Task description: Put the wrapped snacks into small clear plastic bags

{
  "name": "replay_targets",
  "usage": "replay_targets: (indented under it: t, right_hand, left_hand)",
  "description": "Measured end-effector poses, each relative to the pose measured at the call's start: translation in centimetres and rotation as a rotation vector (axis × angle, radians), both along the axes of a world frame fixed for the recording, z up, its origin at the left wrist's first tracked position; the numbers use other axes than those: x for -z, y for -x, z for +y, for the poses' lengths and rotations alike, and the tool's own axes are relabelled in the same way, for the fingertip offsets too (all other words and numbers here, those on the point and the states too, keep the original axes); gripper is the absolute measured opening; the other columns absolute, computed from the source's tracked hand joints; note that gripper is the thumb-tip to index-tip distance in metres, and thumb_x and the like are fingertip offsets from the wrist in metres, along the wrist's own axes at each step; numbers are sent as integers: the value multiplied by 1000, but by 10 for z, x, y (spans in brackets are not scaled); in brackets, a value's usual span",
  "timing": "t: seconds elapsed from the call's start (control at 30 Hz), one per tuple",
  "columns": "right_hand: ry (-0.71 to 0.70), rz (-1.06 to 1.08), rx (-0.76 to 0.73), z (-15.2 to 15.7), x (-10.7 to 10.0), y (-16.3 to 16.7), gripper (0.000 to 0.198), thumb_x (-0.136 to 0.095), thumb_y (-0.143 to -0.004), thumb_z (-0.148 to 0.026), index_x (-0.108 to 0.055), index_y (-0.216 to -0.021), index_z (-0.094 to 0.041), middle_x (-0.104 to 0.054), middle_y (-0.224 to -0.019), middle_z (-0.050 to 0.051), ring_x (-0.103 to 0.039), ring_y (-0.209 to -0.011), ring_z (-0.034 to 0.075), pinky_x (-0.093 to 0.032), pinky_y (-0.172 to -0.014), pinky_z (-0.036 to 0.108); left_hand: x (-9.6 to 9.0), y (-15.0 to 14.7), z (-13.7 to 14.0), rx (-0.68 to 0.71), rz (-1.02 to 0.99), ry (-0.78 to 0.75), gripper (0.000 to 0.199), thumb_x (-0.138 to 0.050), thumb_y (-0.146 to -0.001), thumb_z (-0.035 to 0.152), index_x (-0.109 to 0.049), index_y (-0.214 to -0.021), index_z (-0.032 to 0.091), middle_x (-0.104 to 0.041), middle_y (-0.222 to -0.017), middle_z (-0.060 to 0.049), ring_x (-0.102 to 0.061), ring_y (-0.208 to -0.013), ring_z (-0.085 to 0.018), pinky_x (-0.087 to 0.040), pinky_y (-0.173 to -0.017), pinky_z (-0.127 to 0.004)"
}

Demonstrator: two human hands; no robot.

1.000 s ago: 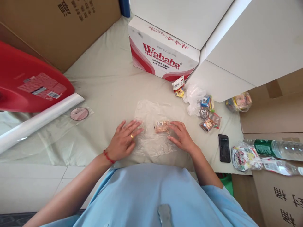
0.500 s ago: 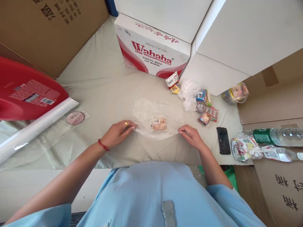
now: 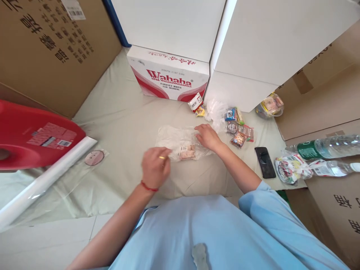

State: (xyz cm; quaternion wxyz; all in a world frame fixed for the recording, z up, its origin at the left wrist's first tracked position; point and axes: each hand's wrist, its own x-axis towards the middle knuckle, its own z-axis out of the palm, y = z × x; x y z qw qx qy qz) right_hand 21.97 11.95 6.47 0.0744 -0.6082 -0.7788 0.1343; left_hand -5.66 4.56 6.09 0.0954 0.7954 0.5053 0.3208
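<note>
A small brown-and-white packet (image 3: pixel 186 152) lies on the cloth under a sheet of thin clear plastic (image 3: pixel 171 137), which looks like a flattened bag. Over the plastic's right part rests my right hand (image 3: pixel 208 138), its fingers apart and stretched to the left. At the near left edge is my left hand (image 3: pixel 156 167), with a ring on one finger and a red string at the wrist. Its fingers are curled and smeared by motion, so any grip on the plastic is unclear.
Several snack packets (image 3: pixel 239 139) and a crumpled plastic bag (image 3: pixel 216 112) lie to the right. Beyond them are a phone (image 3: pixel 265 162) and water bottles (image 3: pixel 329 147). A Wahaha box (image 3: pixel 168 80) stands behind; a red jug (image 3: pixel 36 137) and white roll (image 3: pixel 47 180) are left.
Both hands have moved inward from the plastic's sides, the right one also farther back. The plastic's right side has drawn in, and the packet looks hazier. The camera view has shifted.
</note>
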Motion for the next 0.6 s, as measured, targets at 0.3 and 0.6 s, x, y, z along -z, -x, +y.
replay_targets:
  t: [0.3, 0.6]
  right_hand:
    - [273, -38, 18, 46, 3, 41, 28, -67, -95, -28, -75, -119, -16, -75, -106, 10, -64, -105, 26, -46, -90, 31]
    - [37, -41, -379, -21, -24, 27, 22, -53, -103, -24, -74, -101, -20, -66, -109, 9, -55, -94, 21, -39, -77, 28]
  left_hand:
    - [44, -54, 5, 236, 317, 136, 39, -46, -101, 16, -70, -131, 24, -72, -138, -9, -64, -120, -26, -46, -89, -43]
    - [47, -54, -3, 221, 331, 136, 43, -43, -103, 17, -68, -137, 24, -71, -141, -9, -65, -117, -27, -46, -89, -45]
